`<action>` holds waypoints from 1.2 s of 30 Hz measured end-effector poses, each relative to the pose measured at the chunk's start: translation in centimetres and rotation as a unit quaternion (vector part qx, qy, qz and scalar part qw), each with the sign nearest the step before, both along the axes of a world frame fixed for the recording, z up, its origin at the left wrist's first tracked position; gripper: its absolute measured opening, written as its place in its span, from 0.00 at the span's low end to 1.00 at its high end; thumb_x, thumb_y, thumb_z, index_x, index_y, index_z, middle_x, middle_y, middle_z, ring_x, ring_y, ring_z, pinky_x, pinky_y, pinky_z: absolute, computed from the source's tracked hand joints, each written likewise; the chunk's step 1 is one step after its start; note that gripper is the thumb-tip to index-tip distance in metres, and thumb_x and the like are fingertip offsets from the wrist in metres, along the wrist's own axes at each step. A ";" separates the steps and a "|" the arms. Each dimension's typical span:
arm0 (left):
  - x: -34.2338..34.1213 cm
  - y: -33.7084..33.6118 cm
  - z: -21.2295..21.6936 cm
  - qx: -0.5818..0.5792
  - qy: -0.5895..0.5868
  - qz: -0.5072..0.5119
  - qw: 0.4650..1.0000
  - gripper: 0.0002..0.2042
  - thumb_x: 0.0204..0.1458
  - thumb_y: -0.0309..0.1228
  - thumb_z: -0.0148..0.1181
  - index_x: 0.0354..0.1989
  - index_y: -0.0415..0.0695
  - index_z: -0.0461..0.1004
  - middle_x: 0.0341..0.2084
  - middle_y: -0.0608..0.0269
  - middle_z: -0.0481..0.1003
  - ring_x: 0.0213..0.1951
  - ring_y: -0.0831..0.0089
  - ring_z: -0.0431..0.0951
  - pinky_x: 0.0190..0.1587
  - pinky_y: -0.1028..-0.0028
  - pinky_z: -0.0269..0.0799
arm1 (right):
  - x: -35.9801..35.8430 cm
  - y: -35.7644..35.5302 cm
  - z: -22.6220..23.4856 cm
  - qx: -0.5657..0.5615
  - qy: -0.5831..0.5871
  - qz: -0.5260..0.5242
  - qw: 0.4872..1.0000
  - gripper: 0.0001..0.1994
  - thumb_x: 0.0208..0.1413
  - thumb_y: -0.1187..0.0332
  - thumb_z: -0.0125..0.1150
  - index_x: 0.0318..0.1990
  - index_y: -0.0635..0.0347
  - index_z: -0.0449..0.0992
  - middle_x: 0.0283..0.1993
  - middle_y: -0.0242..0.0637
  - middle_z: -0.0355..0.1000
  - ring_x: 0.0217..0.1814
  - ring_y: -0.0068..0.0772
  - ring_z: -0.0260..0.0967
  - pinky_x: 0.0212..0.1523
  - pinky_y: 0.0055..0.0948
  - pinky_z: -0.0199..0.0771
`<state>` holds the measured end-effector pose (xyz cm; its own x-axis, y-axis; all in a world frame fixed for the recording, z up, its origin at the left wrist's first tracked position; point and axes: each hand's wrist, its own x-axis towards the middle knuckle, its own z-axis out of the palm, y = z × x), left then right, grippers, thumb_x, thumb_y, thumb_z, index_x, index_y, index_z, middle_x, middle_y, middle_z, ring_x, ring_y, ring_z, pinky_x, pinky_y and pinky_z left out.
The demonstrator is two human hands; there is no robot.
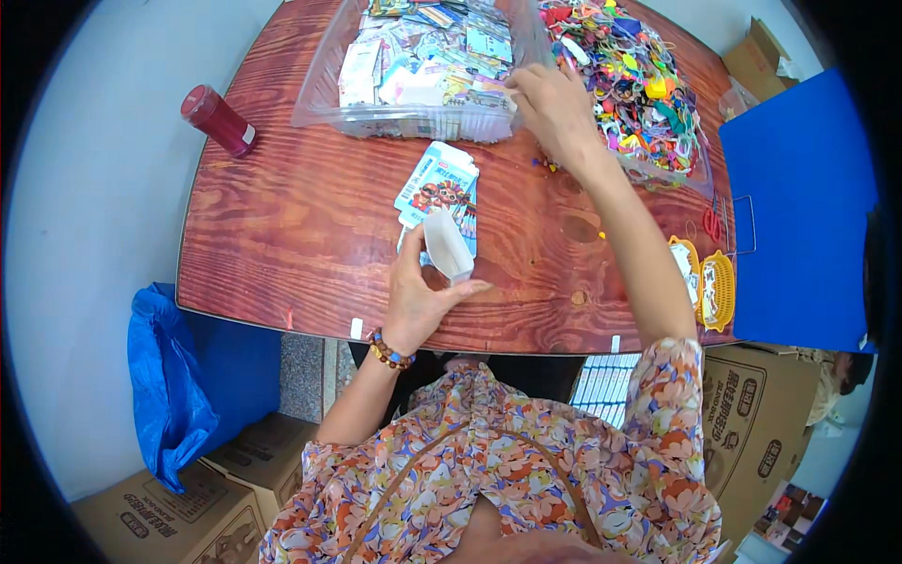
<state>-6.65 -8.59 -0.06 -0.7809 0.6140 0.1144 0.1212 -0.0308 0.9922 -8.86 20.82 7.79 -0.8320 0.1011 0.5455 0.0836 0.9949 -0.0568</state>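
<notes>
My left hand [419, 296] grips a small white open-topped box [448, 248], its opening facing up and its thumb stretched along the lower side. Just beyond it lie flat blue-and-white printed cartons [442, 188] with cartoon figures, partly overlapping. My right hand [556, 111] reaches over the right edge of a clear plastic tray [404, 120] filled with small flat printed packets [442, 75]. Its fingers are bent together at the packets; what they pinch, if anything, is too small to make out.
Right of that tray stands a second bin heaped with colourful small trinkets [648, 94]. A red-lidded bottle [219, 120] stands at the left. Yellow baskets [718, 291] and red scissors [712, 226] lie near the right edge, beside a blue panel [799, 216]. Cardboard boxes [169, 517] sit below.
</notes>
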 end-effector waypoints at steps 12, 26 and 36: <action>-0.6 -1.7 -0.2 -0.065 0.040 -0.066 0.995 0.47 0.37 0.34 0.80 0.67 0.41 0.58 0.55 0.51 0.70 0.54 0.58 0.73 0.52 0.63 0.72 | -4.4 5.3 0.9 -0.142 -0.206 -0.023 0.968 0.09 0.53 0.61 0.63 0.35 0.55 0.79 0.34 0.38 0.78 0.41 0.45 0.75 0.54 0.55 0.62; 0.5 3.8 0.5 -0.101 0.260 0.004 0.960 0.41 0.34 0.31 0.80 0.59 0.38 0.62 0.46 0.46 0.69 0.49 0.49 0.72 0.52 0.59 0.70 | 15.3 -7.8 3.7 -0.585 0.063 0.021 0.808 0.11 0.60 0.75 0.62 0.49 0.66 0.75 0.31 0.29 0.76 0.26 0.13 0.69 0.24 0.14 0.66; 3.1 4.3 1.6 -0.139 0.355 -0.009 0.924 0.41 0.38 0.30 0.78 0.62 0.37 0.61 0.49 0.46 0.69 0.52 0.49 0.71 0.55 0.59 0.70 | 18.6 -8.5 2.7 -0.525 -0.057 -0.013 0.849 0.10 0.61 0.76 0.58 0.49 0.66 0.76 0.33 0.31 0.77 0.30 0.12 0.68 0.30 0.16 0.70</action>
<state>-3.51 -4.27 1.52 -0.5591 0.7087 0.4302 0.7472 0.2059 0.6319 9.69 12.35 10.52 -0.8632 0.5013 0.0602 0.1691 0.3995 -0.9010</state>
